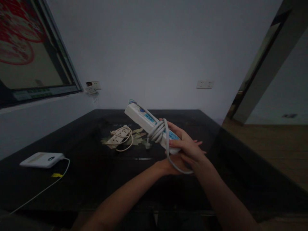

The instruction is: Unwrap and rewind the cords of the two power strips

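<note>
A white power strip point(137, 115) with blue socket panels is held up at a tilt above the table. Its grey cord point(157, 131) is wound several times around the middle, and a plug point(147, 144) hangs below the windings. My right hand point(186, 144) grips the near end of the strip, thumb on one side and fingers on the other. A loose loop of cord dips toward my right wrist. Beneath that wrist, my left hand point(175, 164) crosses over, partly hidden, its outstretched fingertips showing on the far right side. Whether the left palm touches the strip is hidden.
On the dark table point(96, 179) lies a second power strip point(119, 135) tangled in its cord, over a leaf pattern. A white box-like device point(42, 159) with a cable sits at left, near a yellow tag point(57, 175). Wall sockets point(204, 84) are behind.
</note>
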The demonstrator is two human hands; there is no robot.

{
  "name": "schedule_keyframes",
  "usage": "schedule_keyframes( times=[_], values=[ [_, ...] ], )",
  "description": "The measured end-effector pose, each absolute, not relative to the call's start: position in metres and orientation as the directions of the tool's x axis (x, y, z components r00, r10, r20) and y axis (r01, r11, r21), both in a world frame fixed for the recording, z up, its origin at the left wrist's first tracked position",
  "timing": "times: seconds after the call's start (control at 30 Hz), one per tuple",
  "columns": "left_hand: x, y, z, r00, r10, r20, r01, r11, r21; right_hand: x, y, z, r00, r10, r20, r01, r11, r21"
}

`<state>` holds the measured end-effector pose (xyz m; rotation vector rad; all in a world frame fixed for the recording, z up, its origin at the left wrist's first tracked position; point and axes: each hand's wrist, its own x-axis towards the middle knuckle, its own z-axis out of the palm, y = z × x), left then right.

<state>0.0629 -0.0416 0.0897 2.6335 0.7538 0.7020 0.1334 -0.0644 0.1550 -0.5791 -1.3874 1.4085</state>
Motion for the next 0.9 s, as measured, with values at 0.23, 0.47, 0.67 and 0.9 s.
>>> schedule_keyframes(
  times=[0.23, 0.47, 0.67, 0.9],
  values=[
    [0.053, -0.068, 0.061, 0.819, 0.292, 0.493, -0.093, -0.781, 0.617, 0.155, -0.043, 0.15, -0.117, 0.953, 0.281, -0.187, 0.256, -0.948],
    [-0.019, -0.084, 0.078, 0.508, 0.854, 0.115, 0.013, -0.141, 0.99, 0.209, -0.021, 0.106, 0.033, 0.976, 0.215, 0.073, 0.213, -0.974],
    [-0.078, -0.053, 0.105, 0.379, 0.925, -0.018, 0.426, -0.157, 0.891, 0.248, -0.029, 0.087, -0.07, 0.996, 0.058, 0.246, 0.074, -0.966],
    [-0.084, 0.009, 0.117, -0.01, 0.878, 0.478, 0.868, -0.229, 0.44, 0.262, -0.038, 0.082, -0.303, 0.948, -0.096, 0.382, 0.029, -0.924]
  ],
)
